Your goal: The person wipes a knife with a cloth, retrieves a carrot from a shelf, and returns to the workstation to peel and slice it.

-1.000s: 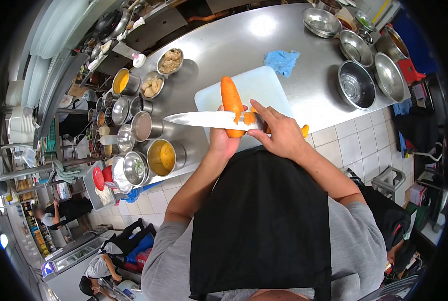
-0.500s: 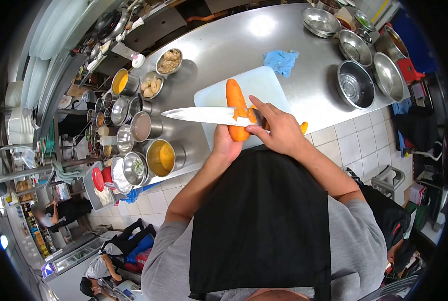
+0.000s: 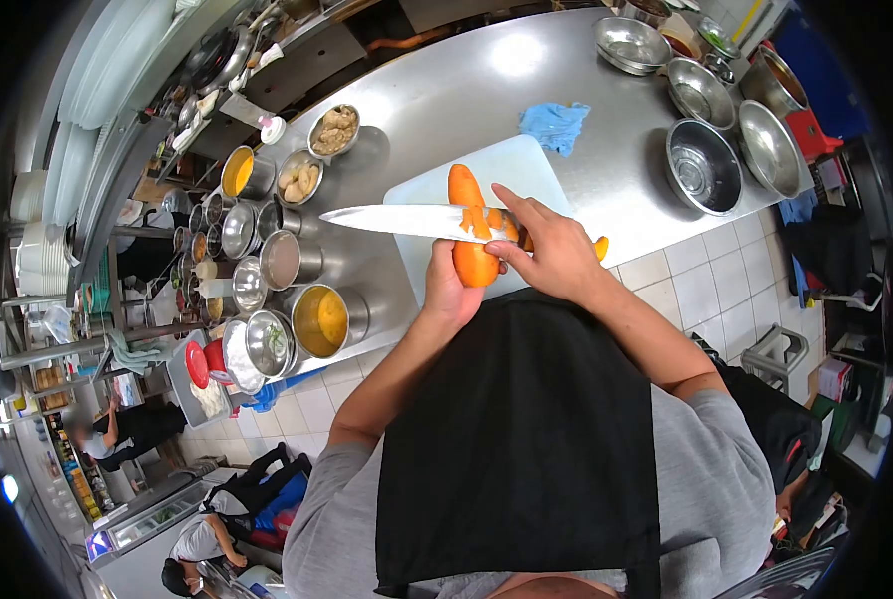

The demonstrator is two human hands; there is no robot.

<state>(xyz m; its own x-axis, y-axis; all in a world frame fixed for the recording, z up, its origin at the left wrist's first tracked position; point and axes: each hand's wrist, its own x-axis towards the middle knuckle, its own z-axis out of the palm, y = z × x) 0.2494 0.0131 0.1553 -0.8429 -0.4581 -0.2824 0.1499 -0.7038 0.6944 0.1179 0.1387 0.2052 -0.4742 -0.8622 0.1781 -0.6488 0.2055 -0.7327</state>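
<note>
A large orange carrot (image 3: pixel 476 266) is held by its near end in my left hand (image 3: pixel 449 288), with the fingers closed around it. My right hand (image 3: pixel 554 256) grips the handle of a big kitchen knife (image 3: pixel 391 220). Its wide blade lies across the carrot and points left, and orange shavings stick to it near the handle. Beneath both hands is a white cutting board (image 3: pixel 416 195). An orange piece (image 3: pixel 601 247) shows just past my right hand; its exact form is partly hidden.
A blue cloth (image 3: pixel 554 128) lies beyond the board on the steel table (image 3: pixel 446 100). Metal bowls (image 3: pixel 704 167) stand at the right. On the left are a pot of orange liquid (image 3: pixel 321 320) and several food bowls (image 3: pixel 299 178). Two other people (image 3: pixel 207 539) are at lower left.
The view has shifted slightly. The knife and both hands stay at the carrot, with the blade lying across it a little differently against the shavings.
</note>
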